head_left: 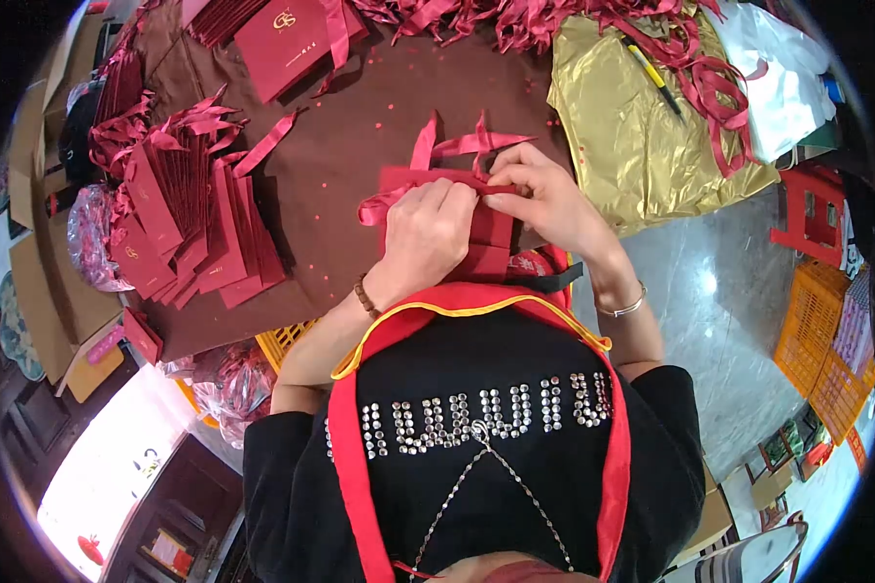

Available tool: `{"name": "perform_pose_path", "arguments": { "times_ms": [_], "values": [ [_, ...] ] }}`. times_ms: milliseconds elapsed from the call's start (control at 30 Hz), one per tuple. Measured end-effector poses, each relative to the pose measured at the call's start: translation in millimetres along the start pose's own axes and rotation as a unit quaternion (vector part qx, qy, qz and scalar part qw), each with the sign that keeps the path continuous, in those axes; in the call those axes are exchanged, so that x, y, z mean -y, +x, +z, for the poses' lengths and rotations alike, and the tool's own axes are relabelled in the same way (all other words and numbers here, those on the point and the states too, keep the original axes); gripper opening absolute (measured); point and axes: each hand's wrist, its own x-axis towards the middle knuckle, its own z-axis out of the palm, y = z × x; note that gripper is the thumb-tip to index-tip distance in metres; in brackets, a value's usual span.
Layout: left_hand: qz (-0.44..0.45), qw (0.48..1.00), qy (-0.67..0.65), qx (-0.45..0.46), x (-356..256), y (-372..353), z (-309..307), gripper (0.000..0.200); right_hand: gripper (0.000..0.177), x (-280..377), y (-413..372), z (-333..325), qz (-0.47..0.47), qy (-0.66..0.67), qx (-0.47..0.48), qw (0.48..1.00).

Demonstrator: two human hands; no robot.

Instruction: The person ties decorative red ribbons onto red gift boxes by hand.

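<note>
At the table's front edge, a dark red paper gift bag (491, 233) lies under both hands, its ribbon (455, 144) sticking out beyond the fingers. My left hand (426, 228) is closed, fingers curled on the bag's upper edge, with a ribbon loop poking out at its left. My right hand (544, 199) pinches the same edge from the right, thumb and fingertips close to the left hand's. Exactly what the fingertips grip, paper or ribbon, is partly hidden by the knuckles.
Stacked red bags with ribbons (190, 219) fan out on the brown tablecloth (350, 146) at left. More bags (287, 44) and loose ribbons lie at the back. Gold wrapping (612, 126) with a yellow-black pen (654, 80) is at right. Orange crates (817, 325) stand on the floor.
</note>
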Motion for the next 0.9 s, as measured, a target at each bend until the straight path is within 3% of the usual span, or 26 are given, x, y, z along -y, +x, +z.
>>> {"name": "perform_pose_path", "arguments": {
  "times_ms": [67, 133, 333, 467, 533, 567, 600, 667, 800, 867, 900],
  "values": [
    [-0.015, 1.0, -0.019, -0.012, 0, 1, -4, 0.01, 0.016, -2, 0, 2, -0.033, -0.053, -0.02, 0.998],
    [-0.084, 0.989, -0.113, 0.033, -1, 6, -15, 0.011, 0.016, 3, -1, 4, -0.043, -0.058, -0.024, 0.997],
    [-0.075, 0.987, -0.113, 0.083, 3, 10, -27, 0.01, 0.016, 20, -6, 10, -0.041, -0.108, -0.045, 0.992],
    [-0.022, 0.997, -0.068, -0.002, 6, 28, -41, 0.008, 0.016, 31, -11, 15, -0.048, -0.164, -0.079, 0.982],
    [-0.043, 0.979, -0.084, 0.179, 15, 36, -47, 0.012, 0.016, 32, -11, 20, -0.048, -0.174, -0.091, 0.979],
    [-0.101, 0.961, -0.098, 0.239, 18, 41, -45, 0.017, 0.015, 32, -12, 22, -0.048, -0.183, -0.104, 0.976],
    [-0.102, 0.961, -0.096, 0.237, 22, 46, -45, 0.017, 0.015, 32, -12, 24, -0.05, -0.183, -0.103, 0.976],
    [-0.225, 0.875, -0.208, 0.373, 29, 57, -46, 0.019, 0.015, 32, -13, 26, -0.055, -0.211, -0.124, 0.968],
    [-0.135, 0.954, -0.098, 0.25, 25, 70, -55, 0.022, 0.014, 36, -15, 27, -0.066, -0.207, -0.132, 0.967],
    [-0.105, 0.95, -0.089, 0.279, 35, 69, -45, 0.023, 0.014, 38, -15, 27, -0.053, -0.208, -0.124, 0.969],
    [-0.094, 0.931, -0.087, 0.341, 38, 68, -40, 0.024, 0.014, 38, -16, 26, -0.054, -0.209, -0.123, 0.969]
  ]
}}
